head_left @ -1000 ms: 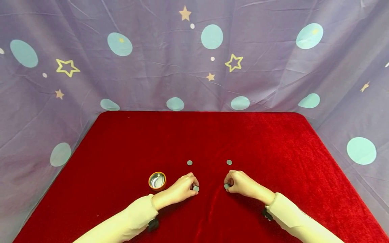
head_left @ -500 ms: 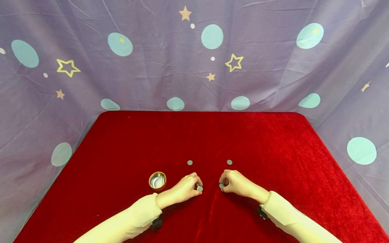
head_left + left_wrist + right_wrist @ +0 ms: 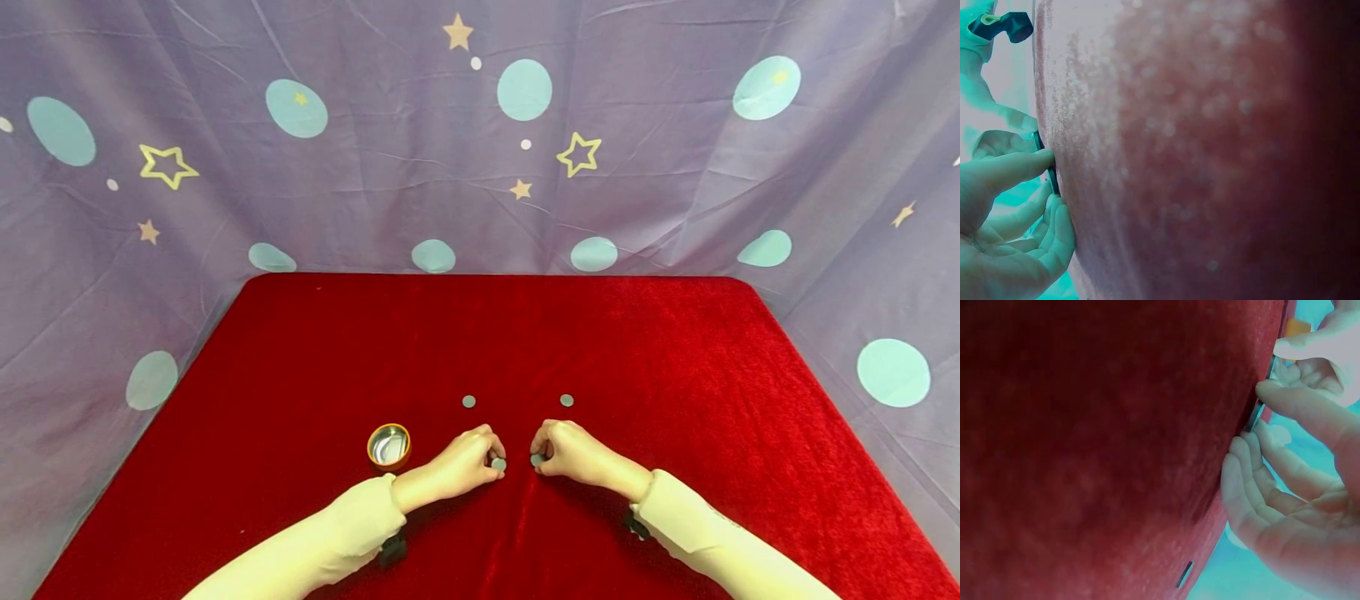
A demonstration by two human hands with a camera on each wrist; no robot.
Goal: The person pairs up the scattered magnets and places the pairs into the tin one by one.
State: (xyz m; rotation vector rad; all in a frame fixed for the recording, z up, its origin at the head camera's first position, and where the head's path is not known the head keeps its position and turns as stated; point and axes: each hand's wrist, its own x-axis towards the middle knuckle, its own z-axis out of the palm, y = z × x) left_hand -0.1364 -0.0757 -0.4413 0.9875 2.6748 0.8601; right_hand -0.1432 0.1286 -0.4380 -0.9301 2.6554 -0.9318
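In the head view my left hand (image 3: 459, 463) pinches a small flat grey disc (image 3: 498, 464) between thumb and fingers, low at the red cloth. Facing it, my right hand (image 3: 583, 455) pinches a second grey disc (image 3: 537, 459) the same way. A narrow gap separates the two discs. Seen edge-on in the left wrist view, the left hand's disc (image 3: 1054, 180) is thin and dark; the right wrist view has the right hand's disc (image 3: 1255, 417) between fingertips. Two more discs lie farther back, a left one (image 3: 468, 402) and a right one (image 3: 567, 401).
A small round bowl (image 3: 408, 456) with an orange rim and shiny metallic inside stands left of the left hand. Red velvet cloth (image 3: 495, 333) covers the table. Behind and at both sides hangs a purple curtain (image 3: 390, 192) with stars and dots.
My left hand has slid right and my right hand left, each with its disc, so the gap between the discs has narrowed. Bowl and two rear discs have stayed put.
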